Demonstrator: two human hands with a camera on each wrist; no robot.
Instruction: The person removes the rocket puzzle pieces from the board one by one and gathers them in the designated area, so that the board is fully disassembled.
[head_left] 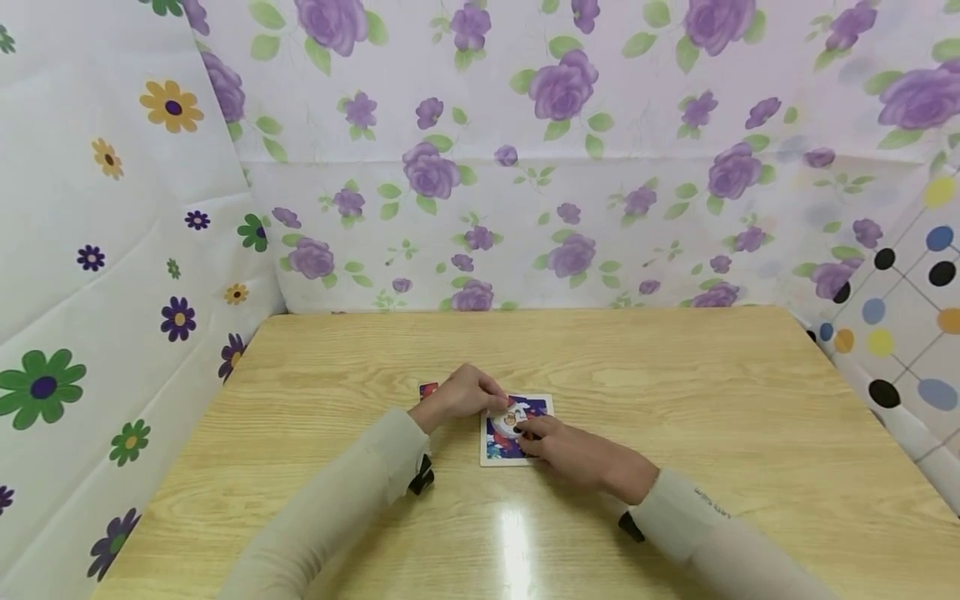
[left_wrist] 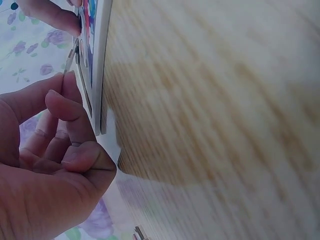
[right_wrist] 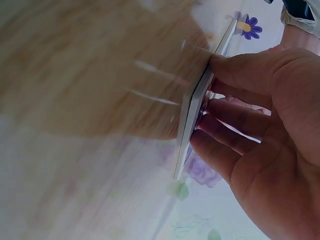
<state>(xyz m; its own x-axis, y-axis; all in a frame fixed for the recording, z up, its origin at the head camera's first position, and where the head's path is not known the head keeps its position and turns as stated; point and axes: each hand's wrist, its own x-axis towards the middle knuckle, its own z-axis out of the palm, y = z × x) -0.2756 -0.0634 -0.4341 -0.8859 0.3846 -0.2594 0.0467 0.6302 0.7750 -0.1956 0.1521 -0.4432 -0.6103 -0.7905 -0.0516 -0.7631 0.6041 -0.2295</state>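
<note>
A square picture board (head_left: 495,457) with a pale rim lies flat on the table, showing dark blue, red and white artwork. My left hand (head_left: 468,392) is at its upper left. In the left wrist view, thumb and index finger pinch a thin flat piece (left_wrist: 69,60), tilted against the board's face. It looks like a puzzle piece. My right hand (head_left: 566,446) comes over the board's right edge. In the right wrist view its fairly straight fingers (right_wrist: 215,145) touch the board (right_wrist: 187,125), the thumb near its edge. The fingers partly cover the white figure in the middle.
A small red and dark piece (head_left: 428,389) lies on the wooden table (head_left: 660,375) beside my left wrist, partly hidden by it. Flower-printed cloth (head_left: 510,233) stands behind the table, with more patterned cloth at both sides.
</note>
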